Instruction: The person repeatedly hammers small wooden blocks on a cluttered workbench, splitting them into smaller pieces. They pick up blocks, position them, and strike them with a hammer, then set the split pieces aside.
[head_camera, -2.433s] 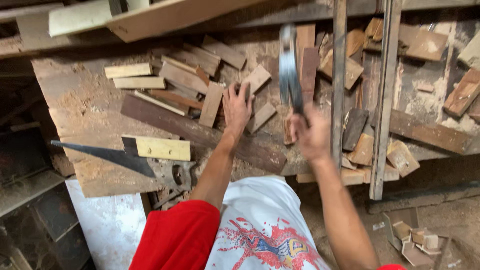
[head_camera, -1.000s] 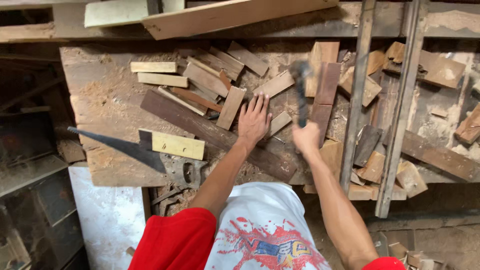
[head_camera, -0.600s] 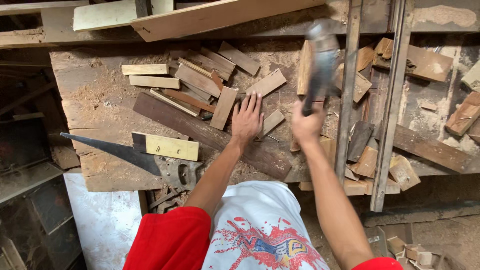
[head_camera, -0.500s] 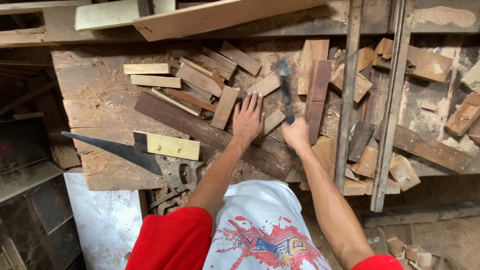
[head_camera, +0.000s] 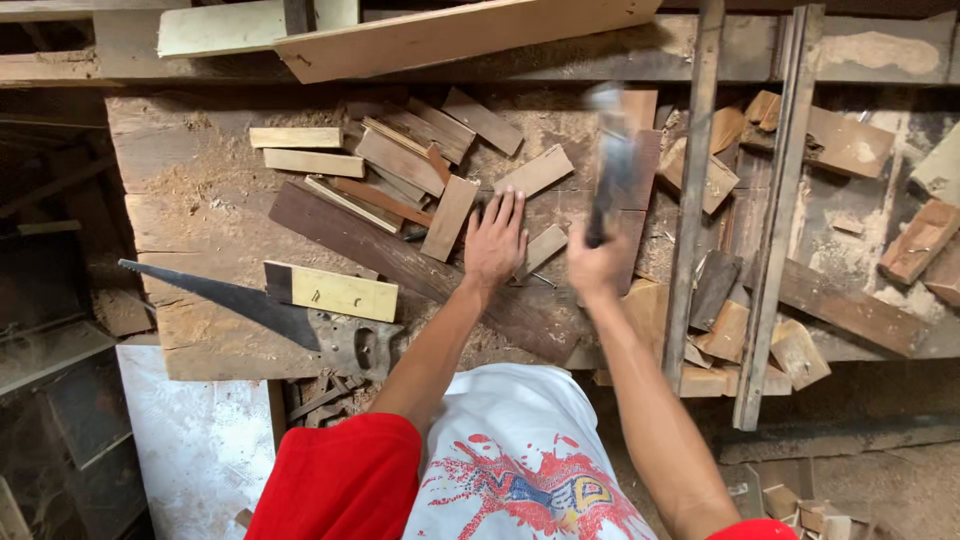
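The hammer (head_camera: 612, 160) has swung up again, blurred, at upper centre. The right hand (head_camera: 598, 268) grips its handle; the left hand (head_camera: 495, 240), fingers spread, presses flat on the dark plank (head_camera: 400, 262), just left of it.

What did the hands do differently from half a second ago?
The right hand swung the hammer back up; half a second ago its head was lower, near the wood pieces. The left hand stayed flat on the small wood piece over the dark plank. The saw did not move.
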